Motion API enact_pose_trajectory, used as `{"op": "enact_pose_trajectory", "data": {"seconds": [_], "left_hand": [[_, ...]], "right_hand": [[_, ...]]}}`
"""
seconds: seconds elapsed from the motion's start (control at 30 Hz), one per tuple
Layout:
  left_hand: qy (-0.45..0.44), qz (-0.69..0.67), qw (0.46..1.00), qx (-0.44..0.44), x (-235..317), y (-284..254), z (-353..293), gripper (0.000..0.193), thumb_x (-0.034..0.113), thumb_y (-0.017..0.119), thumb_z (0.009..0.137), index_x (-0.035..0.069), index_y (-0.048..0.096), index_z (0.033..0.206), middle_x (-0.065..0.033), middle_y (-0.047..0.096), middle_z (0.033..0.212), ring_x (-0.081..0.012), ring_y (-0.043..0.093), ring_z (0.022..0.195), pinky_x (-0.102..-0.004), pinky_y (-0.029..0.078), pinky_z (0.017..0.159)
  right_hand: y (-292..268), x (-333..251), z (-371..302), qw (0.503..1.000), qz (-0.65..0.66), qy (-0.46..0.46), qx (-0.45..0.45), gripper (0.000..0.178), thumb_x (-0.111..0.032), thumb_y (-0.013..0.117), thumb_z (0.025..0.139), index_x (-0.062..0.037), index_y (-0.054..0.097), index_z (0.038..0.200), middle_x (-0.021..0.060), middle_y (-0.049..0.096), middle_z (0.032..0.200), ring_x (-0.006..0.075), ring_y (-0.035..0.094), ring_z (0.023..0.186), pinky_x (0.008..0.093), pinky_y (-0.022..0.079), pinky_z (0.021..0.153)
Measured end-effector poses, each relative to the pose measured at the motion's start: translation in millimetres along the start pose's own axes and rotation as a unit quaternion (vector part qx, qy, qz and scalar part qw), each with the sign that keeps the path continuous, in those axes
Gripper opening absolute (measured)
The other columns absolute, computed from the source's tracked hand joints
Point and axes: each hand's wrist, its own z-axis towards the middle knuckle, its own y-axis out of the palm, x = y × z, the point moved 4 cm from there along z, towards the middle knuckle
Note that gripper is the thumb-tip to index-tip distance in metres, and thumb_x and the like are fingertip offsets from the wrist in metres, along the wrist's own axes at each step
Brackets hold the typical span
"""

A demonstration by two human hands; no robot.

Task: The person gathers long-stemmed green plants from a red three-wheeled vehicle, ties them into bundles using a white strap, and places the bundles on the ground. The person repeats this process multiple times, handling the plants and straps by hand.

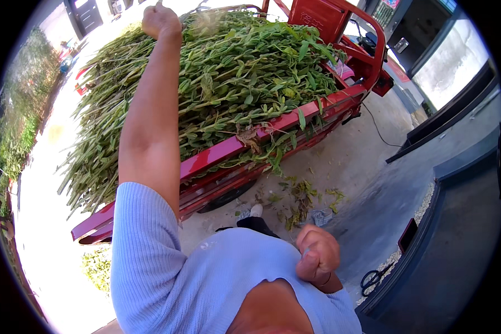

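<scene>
My left arm reaches up and forward over a big heap of cut green stalks [234,83] bearing leaves and pods. At its end, my left hand [161,22] is closed above the far left of the heap; whatever its fingers hold is too small to make out. Close to my chest on the right, my right hand [318,255] is curled into a fist. Something pale shows at its fingers, but I cannot tell what. The stalks fill the bed of a red cargo tricycle [217,156], their cut ends hanging out on the left.
Loose leaves [300,203] lie on the concrete beside the cart, near my shoe [256,210]. Black-handled scissors [373,281] rest by the blue-grey wall at right. A thin black cable [379,131] trails from the cart. Green bushes [25,106] line the left side.
</scene>
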Motion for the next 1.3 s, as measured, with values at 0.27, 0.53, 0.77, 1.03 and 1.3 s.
{"op": "enact_pose_trajectory", "data": {"seconds": [0.27,0.53,0.77,1.03,1.3], "left_hand": [[-0.095,-0.395,0.776,-0.483,186.6,6.7,-171.1,0.024,0.022,0.054,0.095,0.005,0.049,0.079,0.005,0.034,0.058,-0.0034,0.028,0.048,-0.0203,0.02,0.041],[-0.335,-0.418,0.583,-0.611,184.1,21.4,-336.9,0.023,0.023,0.04,0.1,0.004,0.047,0.089,0.0048,0.031,0.062,-0.0034,0.023,0.048,-0.0184,0.021,0.039],[-0.419,-0.403,0.55,-0.599,174.1,90.8,-487.9,0.022,0.025,0.045,0.098,0.006,0.05,0.088,0.002,0.035,0.064,-0.0056,0.028,0.049,-0.0192,0.026,0.042],[-0.468,-0.388,0.521,-0.599,123.2,122.3,-527.4,0.021,0.023,0.05,0.096,0.005,0.051,0.085,-0.0012,0.043,0.065,-0.0092,0.039,0.053,-0.0241,0.038,0.048],[-0.232,-0.302,0.326,-0.865,150.8,115.6,-544.1,0.026,0.021,0.056,0.093,-0.001,0.059,0.08,-0.0071,0.054,0.067,-0.0173,0.05,0.058,-0.0351,0.042,0.064]], "right_hand": [[-78.1,96.5,35.8,0.929,0.307,0.101,0.179,0.037,-0.026,0.042,0.1,-0.0054,0.042,0.069,0.0049,0.045,0.062,0.0099,0.039,0.048,0.0219,0.03,0.043],[-148.3,197.7,23.0,0.96,0.176,0.209,0.068,0.019,-0.018,0.057,0.093,-0.0001,0.053,0.097,0.0082,0.056,0.088,0.0051,0.049,0.059,0.0184,0.038,0.05],[-197.6,244.2,58.6,0.856,0.427,0.291,0.007,0.04,-0.018,0.068,0.085,0.0015,0.05,0.116,0.0104,0.058,0.105,0.0051,0.048,0.061,0.0178,0.038,0.051],[-336.5,316.9,23.0,0.903,0.294,0.314,-0.011,0.028,-0.024,0.057,0.093,0.001,0.062,0.08,0.0129,0.062,0.083,0.011,0.052,0.072,0.0226,0.042,0.059],[-347.9,258.9,97.7,0.84,0.471,0.116,-0.242,0.037,-0.025,0.051,0.096,-0.0001,0.048,0.068,0.0148,0.054,0.068,0.031,0.054,0.057,0.0367,0.041,0.048]]}}
